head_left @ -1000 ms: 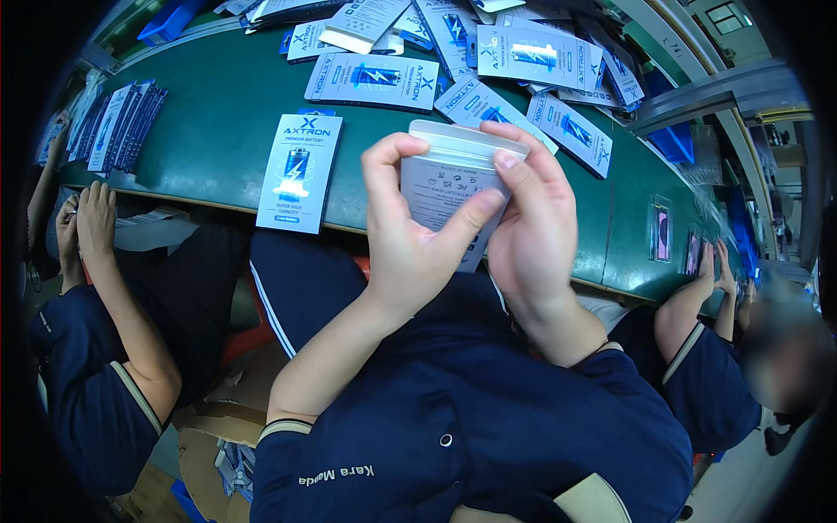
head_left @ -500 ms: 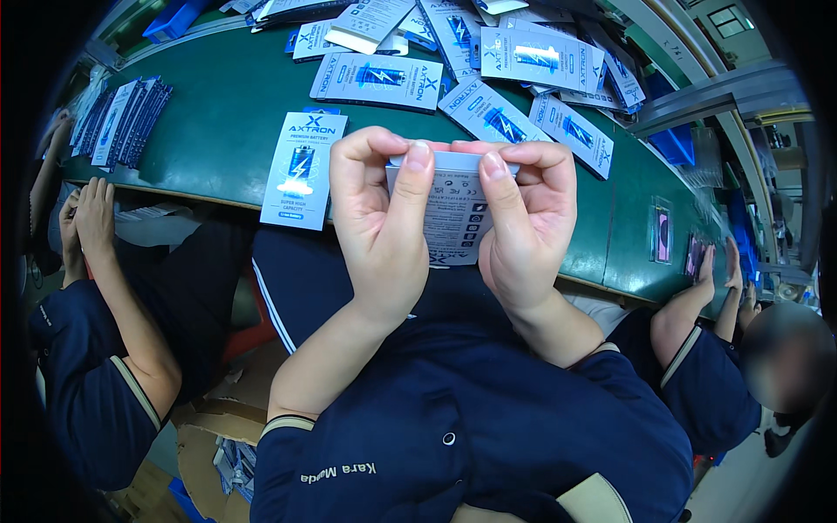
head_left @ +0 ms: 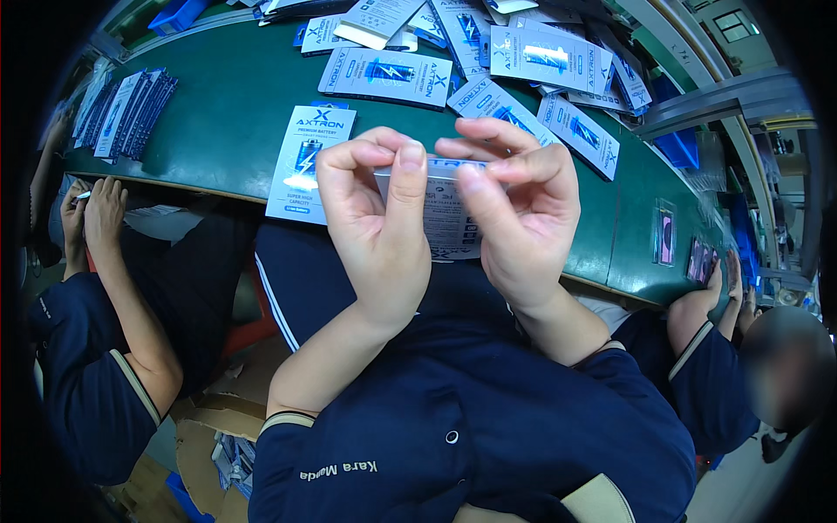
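Observation:
Above the table's near edge I hold a flat white battery box [head_left: 447, 218], its printed back toward me and its narrow top end facing up. My left hand [head_left: 379, 218] is closed on the box's left side, thumb over the front and fingers curled behind. At the right corner of the top end, my right hand [head_left: 526, 218] has its thumb and fingertips on the box, the fingers bent and a little loose. Part of the box is hidden by both hands. Another white box with a blue battery picture [head_left: 309, 164] lies face up just left of my left hand.
A heap of similar boxes [head_left: 549, 59] covers the far side of the green table [head_left: 227, 96]. A row of boxes [head_left: 122, 113] stands at the left. Co-workers' hands [head_left: 103, 209] show on both sides. A cardboard carton [head_left: 205, 453] stands low at the left.
The box's top end has tipped, showing blue print on it. My right fingers have spread and lifted slightly from their tight pinch; my left hand has shifted slightly left.

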### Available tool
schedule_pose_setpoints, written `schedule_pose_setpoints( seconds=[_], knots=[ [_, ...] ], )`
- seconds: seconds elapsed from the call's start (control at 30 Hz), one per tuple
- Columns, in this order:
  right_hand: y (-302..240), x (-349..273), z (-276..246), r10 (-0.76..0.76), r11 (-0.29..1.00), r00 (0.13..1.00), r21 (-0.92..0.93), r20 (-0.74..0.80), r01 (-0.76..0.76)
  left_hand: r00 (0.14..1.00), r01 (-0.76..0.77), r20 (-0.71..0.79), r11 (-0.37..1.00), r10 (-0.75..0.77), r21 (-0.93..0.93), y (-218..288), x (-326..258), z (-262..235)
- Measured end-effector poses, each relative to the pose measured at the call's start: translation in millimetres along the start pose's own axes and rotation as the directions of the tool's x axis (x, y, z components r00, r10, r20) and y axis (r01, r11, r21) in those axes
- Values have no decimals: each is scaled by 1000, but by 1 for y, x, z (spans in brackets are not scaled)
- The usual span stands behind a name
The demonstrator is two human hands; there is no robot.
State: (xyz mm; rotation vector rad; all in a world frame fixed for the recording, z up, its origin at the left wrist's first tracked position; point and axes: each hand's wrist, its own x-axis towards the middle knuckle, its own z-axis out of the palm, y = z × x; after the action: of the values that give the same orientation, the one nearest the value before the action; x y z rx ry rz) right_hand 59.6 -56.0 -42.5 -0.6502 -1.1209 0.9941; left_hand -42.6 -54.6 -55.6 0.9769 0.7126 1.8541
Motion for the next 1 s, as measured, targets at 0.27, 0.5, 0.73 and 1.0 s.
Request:
schedule_pose_setpoints(
  seconds=[0.27,0.5,0.73,1.0],
  knots=[
    [-7,8,-3,26,995,992,-98,122,-14,996,-80,19,993,82,-89,-7,-1,-10],
    [-17,6,-17,17,900,581,-266,814,346,622,782,192,611,-759,-119,31,15,-49],
    [18,25,-107,90,-163,931,-917,355,365,952,210,-113,339,-284,917,21,53,-130],
    [-22,-28,-125,-8,353,997,-933,77,75,771,-491,581,336,-262,804,-19,-19,-19]
  ],
)
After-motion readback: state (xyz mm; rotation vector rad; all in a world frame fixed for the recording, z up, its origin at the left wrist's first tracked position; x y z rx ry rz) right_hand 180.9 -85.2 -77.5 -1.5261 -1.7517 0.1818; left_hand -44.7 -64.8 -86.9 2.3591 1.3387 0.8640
